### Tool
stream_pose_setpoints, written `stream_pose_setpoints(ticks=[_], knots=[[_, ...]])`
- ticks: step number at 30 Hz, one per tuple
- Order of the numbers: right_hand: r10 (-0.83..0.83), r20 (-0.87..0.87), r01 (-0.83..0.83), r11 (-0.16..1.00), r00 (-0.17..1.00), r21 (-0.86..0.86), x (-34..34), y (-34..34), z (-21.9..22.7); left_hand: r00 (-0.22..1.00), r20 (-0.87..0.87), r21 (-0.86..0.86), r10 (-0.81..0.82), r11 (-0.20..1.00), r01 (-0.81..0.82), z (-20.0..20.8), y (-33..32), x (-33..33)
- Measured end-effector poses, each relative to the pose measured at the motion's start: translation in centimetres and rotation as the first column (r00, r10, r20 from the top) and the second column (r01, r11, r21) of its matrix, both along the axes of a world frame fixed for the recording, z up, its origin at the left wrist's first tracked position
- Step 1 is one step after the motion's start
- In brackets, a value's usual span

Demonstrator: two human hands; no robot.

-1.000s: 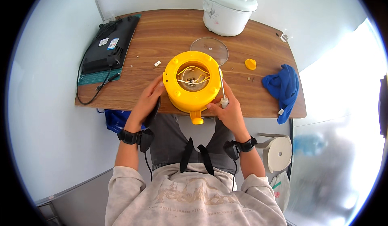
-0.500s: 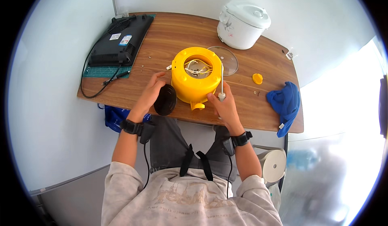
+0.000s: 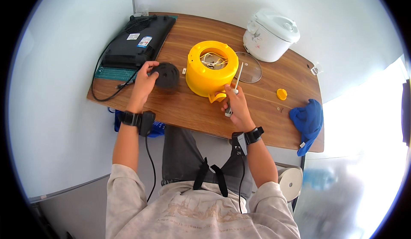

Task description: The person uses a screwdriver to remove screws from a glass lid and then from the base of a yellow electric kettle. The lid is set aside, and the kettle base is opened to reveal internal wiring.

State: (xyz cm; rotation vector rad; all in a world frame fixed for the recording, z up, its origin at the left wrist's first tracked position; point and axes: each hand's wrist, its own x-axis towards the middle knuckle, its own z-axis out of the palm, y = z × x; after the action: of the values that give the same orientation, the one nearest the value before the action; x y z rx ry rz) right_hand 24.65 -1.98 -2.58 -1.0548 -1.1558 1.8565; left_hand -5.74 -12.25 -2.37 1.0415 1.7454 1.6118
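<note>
A round yellow appliance housing (image 3: 200, 83) stands near the middle of the wooden table, with white wires and metal parts visible through its open top. To its left, my left hand (image 3: 146, 79) is closed on the edge of a black round cover (image 3: 166, 75), held tilted above the table and slightly blurred. My right hand (image 3: 238, 103) grips a screwdriver (image 3: 230, 106) by its handle, the metal shaft pointing up and away. Its thumb is close to the housing's side, next to the yellow handle-like loop (image 3: 217, 97) at the front; whether they touch I cannot tell.
Behind the housing lies a clear glass lid (image 3: 253, 70). A white rice cooker (image 3: 269, 42) stands at the back right. At the left, a black flat appliance (image 3: 128, 46) with its cord rests on a green mat (image 3: 112, 73). Rightward are a yellow cap (image 3: 281, 94) and a blue cloth (image 3: 309, 119).
My left hand has carried the black cover left and away from me, turning its face upward. The screwdriver now leans more to the right. The view has shifted slightly.
</note>
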Motion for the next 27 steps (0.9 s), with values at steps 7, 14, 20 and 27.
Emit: stream_pose_setpoints(ticks=[7, 14, 20, 27], knots=[[-0.012, -0.195, -0.014, 0.991, 0.981, -0.132, -1.7, 0.6, 0.0, 0.992, 0.064, -0.04, 0.106, 0.994, -0.104, -0.2, 5.9, -3.4], [0.003, -0.188, -0.019, 0.997, 0.982, -0.081, -3.3, 1.9, -0.2, 0.968, -0.187, -0.073, 0.168, 0.98, -0.184, -2.4, 11.5, -4.3], [-0.007, -0.188, -0.018, 0.991, 0.982, -0.133, -4.0, 2.9, 0.3, 0.841, -0.533, -0.176, 0.097, 0.959, -0.223, -3.5, 13.8, -4.0], [-0.108, -0.182, 0.099, 0.993, 0.977, -0.057, -0.7, 1.7, 1.5, 0.8, -0.585, -0.342, -0.133, 0.935, -0.094, -3.7, 13.7, -4.1]])
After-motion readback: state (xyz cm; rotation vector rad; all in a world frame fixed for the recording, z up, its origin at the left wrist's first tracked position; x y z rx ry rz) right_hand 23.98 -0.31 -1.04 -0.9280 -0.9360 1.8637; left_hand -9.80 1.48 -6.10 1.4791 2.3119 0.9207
